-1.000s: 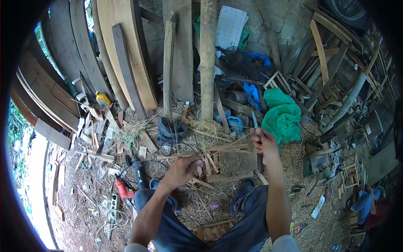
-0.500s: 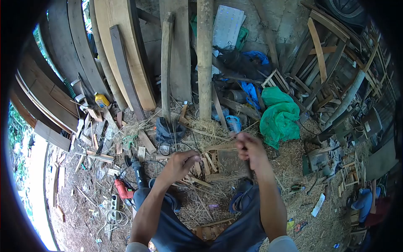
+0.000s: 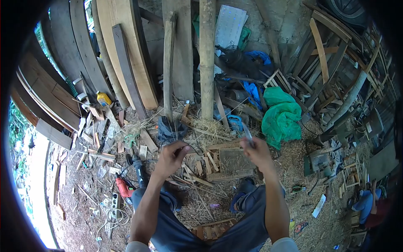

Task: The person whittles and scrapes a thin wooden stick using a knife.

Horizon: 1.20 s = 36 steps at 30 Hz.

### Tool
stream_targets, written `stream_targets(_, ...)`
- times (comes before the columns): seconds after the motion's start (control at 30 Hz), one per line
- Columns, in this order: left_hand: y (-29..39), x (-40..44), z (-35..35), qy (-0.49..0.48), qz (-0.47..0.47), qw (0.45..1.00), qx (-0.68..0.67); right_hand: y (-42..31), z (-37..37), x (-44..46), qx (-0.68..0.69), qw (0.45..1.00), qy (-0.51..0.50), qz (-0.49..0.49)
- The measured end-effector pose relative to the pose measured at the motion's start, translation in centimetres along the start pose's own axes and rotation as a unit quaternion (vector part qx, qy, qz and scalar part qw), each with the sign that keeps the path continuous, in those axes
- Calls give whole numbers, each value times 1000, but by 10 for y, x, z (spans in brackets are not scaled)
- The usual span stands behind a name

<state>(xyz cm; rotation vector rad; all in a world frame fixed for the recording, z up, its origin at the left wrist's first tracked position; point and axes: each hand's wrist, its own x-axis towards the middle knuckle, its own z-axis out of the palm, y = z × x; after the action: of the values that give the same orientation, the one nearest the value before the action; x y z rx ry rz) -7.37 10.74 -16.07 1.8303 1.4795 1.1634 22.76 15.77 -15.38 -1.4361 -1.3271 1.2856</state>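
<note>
My right hand [image 3: 258, 155] is closed around a knife [image 3: 247, 133], whose pale blade points up and away from me. Its dark handle shows below the fist. My left hand [image 3: 171, 158] is held level with it, fingers curled and thumb pressed to the forefinger. Whatever sits in that pinch is too thin to make out against the litter. Below and between the hands lie several short wood strips [image 3: 199, 167] and a flat wooden block [image 3: 235, 161].
A red power drill [image 3: 123, 187], an angle grinder [image 3: 139, 170] and a power strip [image 3: 115, 203] lie at left. Green plastic sheeting [image 3: 282, 119] is bunched at right. A bamboo post [image 3: 207, 63] and leaning boards [image 3: 121, 50] stand ahead. Another person [image 3: 365, 201] sits far right.
My left hand has moved a little left and up. My right hand has shifted slightly right and down, and the knife blade now shows more clearly, tilted upward.
</note>
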Motion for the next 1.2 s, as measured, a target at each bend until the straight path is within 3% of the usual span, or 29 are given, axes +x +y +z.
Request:
stream_targets(0.03,3,3,3,14,46,999,6,1,6,-3,-46,996,-26,-74)
stream_targets(0.13,4,9,8,32,61,997,-32,2,10,5,-16,993,27,-110)
stream_targets(0.17,6,9,9,34,62,997,-31,1,11,5,-16,993,27,-112)
stream_targets(0.23,11,10,9,29,55,998,-5,-10,13,1,109,987,30,-110)
stream_targets(0.33,12,7,15,-9,53,999,-6,-17,22,-5,152,987,16,-53)
stream_targets(0.57,18,3,27,-89,50,994,27,-13,25,1,178,982,-38,-57)
stream_targets(0.9,21,8,43,-4,61,997,-42,-12,32,2,226,974,-16,-20)
stream_targets(0.97,21,9,38,54,32,995,-71,-12,24,5,238,971,1,-20)
stream_targets(1.07,18,8,32,62,-35,993,-89,-7,17,8,306,952,23,2)
stream_targets(1.2,2,7,43,67,-26,988,-138,-6,31,-3,255,964,-63,-33)
